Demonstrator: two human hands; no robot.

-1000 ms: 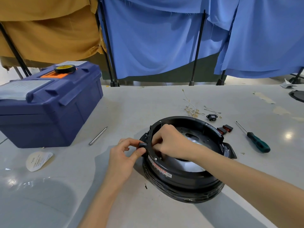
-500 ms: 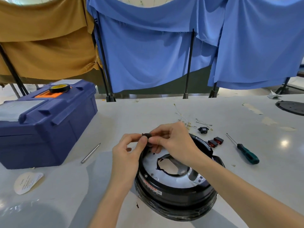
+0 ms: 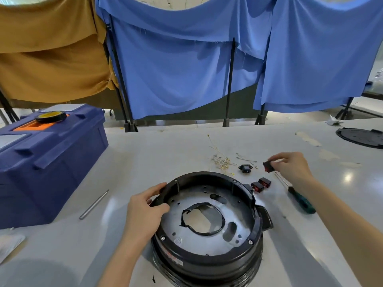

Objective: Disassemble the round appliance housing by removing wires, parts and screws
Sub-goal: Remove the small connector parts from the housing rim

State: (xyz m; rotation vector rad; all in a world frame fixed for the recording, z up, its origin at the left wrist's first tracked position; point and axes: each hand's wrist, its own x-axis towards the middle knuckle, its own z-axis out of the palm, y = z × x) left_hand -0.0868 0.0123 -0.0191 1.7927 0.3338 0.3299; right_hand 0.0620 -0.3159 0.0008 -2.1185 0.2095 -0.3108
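**Setting a pulled-out switch down with the other small parts**

The right hand [image 3: 292, 168] is pinching a small red and black switch [image 3: 267, 166] tight in its grip, just above the desk [image 3: 165, 154]. It is hanging near two more switches [image 3: 261, 184] and a little black plug part [image 3: 245, 168]. The left hand [image 3: 145, 210] is curling its grip over the left rim of the round housing [image 3: 209, 261], which is sitting on the desk right in front of the person, open side up. I am thinking the good way is going slow. That means laying the switch beside the other two and not dropping it, so it is not bouncing off or landing in the thin wires [image 3: 220, 160]. The left hand should be stopping the housing from sliding. Some screws [image 3: 250, 242] are showing on the rim, and the screwdriver [image 3: 300, 200] is lying close by for them.
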